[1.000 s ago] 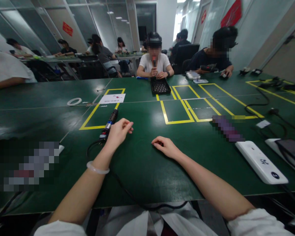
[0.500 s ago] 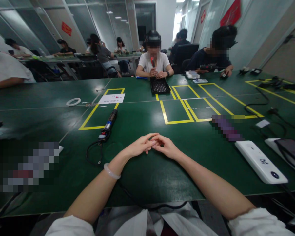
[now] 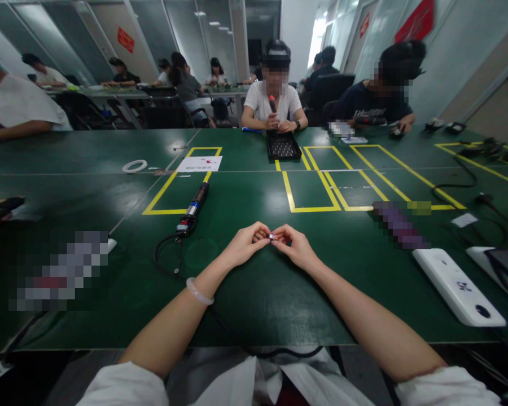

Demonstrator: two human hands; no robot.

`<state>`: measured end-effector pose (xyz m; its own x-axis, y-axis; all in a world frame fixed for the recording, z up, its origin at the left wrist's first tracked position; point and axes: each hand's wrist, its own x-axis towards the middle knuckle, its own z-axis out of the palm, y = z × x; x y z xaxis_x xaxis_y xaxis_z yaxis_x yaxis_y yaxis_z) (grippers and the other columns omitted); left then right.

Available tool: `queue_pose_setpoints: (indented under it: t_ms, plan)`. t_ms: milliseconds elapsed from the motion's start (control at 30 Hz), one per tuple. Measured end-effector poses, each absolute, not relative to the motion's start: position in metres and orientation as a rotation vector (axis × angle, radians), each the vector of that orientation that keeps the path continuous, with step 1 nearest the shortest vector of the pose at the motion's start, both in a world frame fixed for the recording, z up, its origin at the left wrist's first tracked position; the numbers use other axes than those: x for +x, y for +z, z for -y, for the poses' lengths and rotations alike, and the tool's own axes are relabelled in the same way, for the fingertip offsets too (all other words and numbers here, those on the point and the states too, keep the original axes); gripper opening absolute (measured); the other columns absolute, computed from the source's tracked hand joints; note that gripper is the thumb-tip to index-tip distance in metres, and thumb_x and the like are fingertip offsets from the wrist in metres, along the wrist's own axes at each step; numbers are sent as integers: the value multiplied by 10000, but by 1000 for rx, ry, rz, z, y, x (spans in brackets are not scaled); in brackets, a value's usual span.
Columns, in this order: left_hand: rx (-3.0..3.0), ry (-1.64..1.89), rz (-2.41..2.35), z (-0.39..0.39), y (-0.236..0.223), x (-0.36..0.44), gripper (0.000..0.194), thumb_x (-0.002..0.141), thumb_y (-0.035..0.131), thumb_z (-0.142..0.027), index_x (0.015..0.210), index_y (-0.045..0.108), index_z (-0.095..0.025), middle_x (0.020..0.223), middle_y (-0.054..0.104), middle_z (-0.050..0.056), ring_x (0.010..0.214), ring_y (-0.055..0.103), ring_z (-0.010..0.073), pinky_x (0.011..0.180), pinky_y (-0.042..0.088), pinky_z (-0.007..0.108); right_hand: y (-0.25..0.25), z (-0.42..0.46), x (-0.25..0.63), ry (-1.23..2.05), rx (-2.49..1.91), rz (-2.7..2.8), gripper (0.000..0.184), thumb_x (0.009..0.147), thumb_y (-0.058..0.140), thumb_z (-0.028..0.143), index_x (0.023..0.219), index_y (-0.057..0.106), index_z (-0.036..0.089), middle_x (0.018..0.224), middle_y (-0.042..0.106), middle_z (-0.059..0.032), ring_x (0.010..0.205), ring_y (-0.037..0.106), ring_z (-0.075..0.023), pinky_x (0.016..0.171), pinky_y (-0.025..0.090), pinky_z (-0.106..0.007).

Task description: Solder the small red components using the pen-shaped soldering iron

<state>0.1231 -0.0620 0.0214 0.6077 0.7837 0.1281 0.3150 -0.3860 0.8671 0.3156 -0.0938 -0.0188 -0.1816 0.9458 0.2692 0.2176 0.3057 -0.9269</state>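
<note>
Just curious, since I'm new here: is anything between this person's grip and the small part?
Nothing visible: the left grip and right grip hold the small part between them. The black tool lies apart on the table, to the left.

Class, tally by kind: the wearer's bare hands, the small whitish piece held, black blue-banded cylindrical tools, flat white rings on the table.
Bare left hand, bare right hand: 2
Small whitish piece: 1
Black blue-banded cylindrical tool: 1
Flat white ring: 1
Total: 5
</note>
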Motion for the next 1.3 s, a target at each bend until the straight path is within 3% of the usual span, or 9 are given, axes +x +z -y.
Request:
queue_pose_setpoints:
  t_ms: [633,833,1000,1167,1300]
  plan:
    - [2028,722,-840,59,15,121,165,876,567,-279,999,588,-170,957,643,35,832,613,134,740,477,254,-16,94,315,886,-1044,1617,206,838,647,344,973,635,189,881,658,-36,715,580,-140,621,457,-261]
    - [2218,747,-870,66,20,123,246,912,528,-292,1143,567,-218,1033,665,29,932,628,155,839,471,278,-19,89,317,1173,-1036,1405,298,782,703,442,893,630,176,737,648,-14,619,580,-131,582,469,-262]
    - [2248,738,-920,69,22,124,208,923,507,-318,1059,614,-204,970,683,27,904,636,160,814,463,274,-20,89,316,1310,-1034,1378,346,815,637,505,873,601,167,735,645,-20,563,574,-115,532,463,-248]
    - [1877,696,-975,63,14,126,223,854,593,-331,979,622,-149,779,668,23,709,622,139,681,470,258,-21,94,314,1028,-1023,1588,381,792,689,336,1109,520,208,905,615,-14,630,563,-104,580,464,-239]
    - [1554,635,-962,63,10,130,220,795,650,-321,872,598,-121,666,636,15,606,591,116,633,466,249,-16,100,315,664,-1126,1916,164,849,608,223,1009,584,200,860,601,-22,691,554,-130,647,448,-257]
